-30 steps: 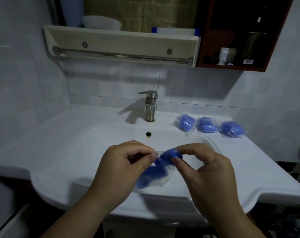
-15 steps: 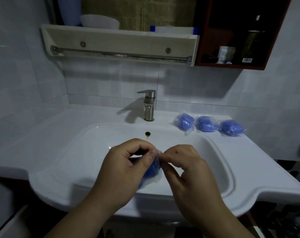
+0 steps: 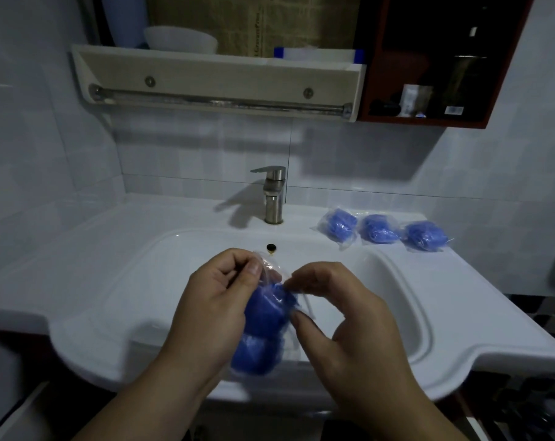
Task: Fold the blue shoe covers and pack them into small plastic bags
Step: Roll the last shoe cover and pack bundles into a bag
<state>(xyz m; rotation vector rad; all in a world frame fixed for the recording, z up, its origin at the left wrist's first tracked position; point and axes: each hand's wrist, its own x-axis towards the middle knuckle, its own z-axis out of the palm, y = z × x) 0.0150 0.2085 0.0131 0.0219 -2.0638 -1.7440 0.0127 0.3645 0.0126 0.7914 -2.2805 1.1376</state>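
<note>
**Inspector:** Status of the item in hand?

**Assessor:** The small plastic bag (image 3: 267, 269) hangs above the basin (image 3: 161, 281), clear of it. The blue shoe covers (image 3: 261, 323) are bunched inside, apparently in two lumps. The left hand (image 3: 212, 300) pinches the bag's upper lip between thumb and forefinger. The right hand (image 3: 343, 323) pinches at the opposite lip, fingers curled. Whether it holds plastic alone or cover as well, I cannot tell.

**Inspector:** Reason for that hold?

**Assessor:** My judgement: two pinches at the mouth keep it spread, so the covers' own weight settles them down, ready for closing.

**Inspector:** Surroundings?

**Assessor:** Three packed bags (image 3: 378, 229) lie in a row on the bench (image 3: 479, 281) at rear right, well apart from the hands. The tap (image 3: 274, 195) stands behind the basin. A shelf (image 3: 218, 74) with a rail hangs on the wall above.

**Inspector:** Obstructions?

**Assessor:** None between the hands and that row. The likely hazard is the basin below, since a dropped bag would land there.
</note>
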